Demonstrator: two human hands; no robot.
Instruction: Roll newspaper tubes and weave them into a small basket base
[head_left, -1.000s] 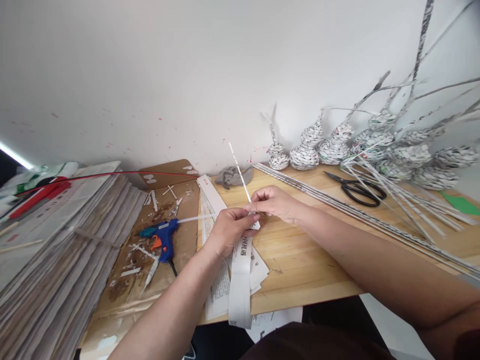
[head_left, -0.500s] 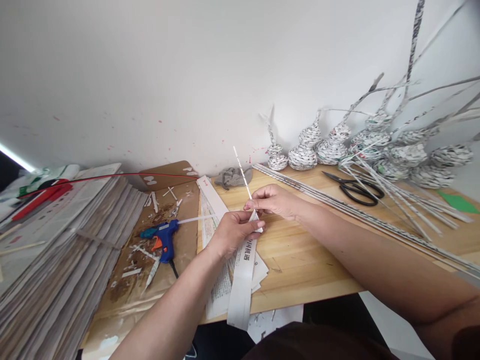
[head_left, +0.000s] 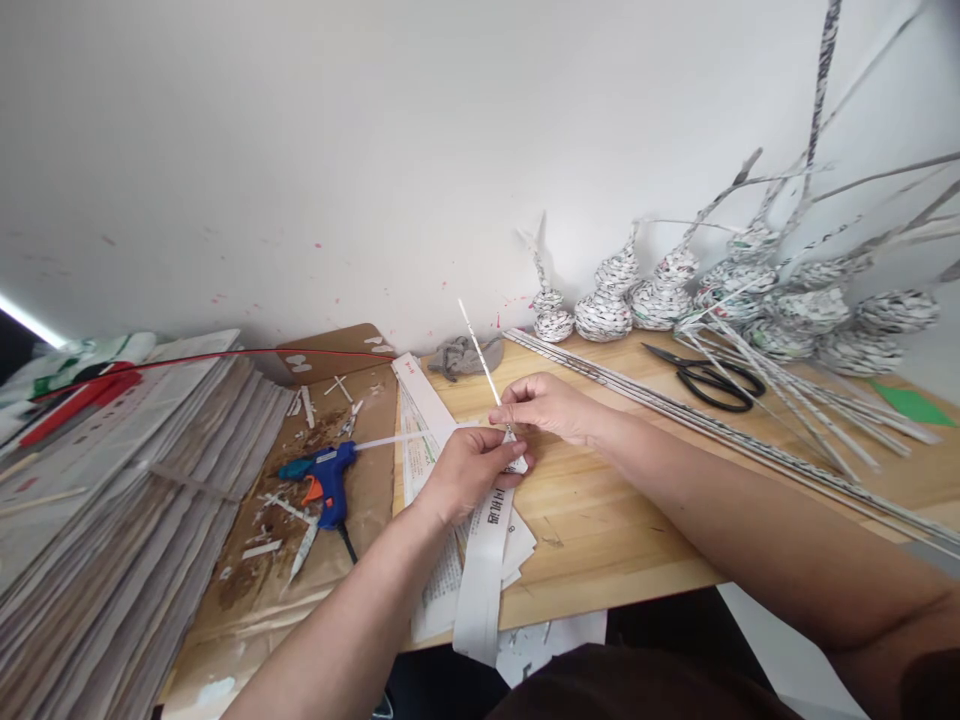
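A long white paper strip (head_left: 484, 580) with dark print hangs from my left hand (head_left: 472, 468) over the table's front edge. The fingers of that hand pinch the strip where it narrows into a thin rolled paper stick (head_left: 478, 350). My right hand (head_left: 541, 408) grips the stick just above, between thumb and index finger. The stick's free end points up and to the left. More printed paper strips (head_left: 424, 395) lie on the table beneath and behind my left hand.
On the left are a blue glue gun (head_left: 330, 485) and a tall paper stack (head_left: 187, 480). Grey cloth (head_left: 465, 358) lies behind my hands. Black scissors (head_left: 720, 385), long paper sticks (head_left: 675, 420) and several woven paper gourds (head_left: 604, 312) occupy the right and back.
The stick's upper end has tipped slightly further left, and more of the folded paper shows by my left thumb. Both hands keep their hold.
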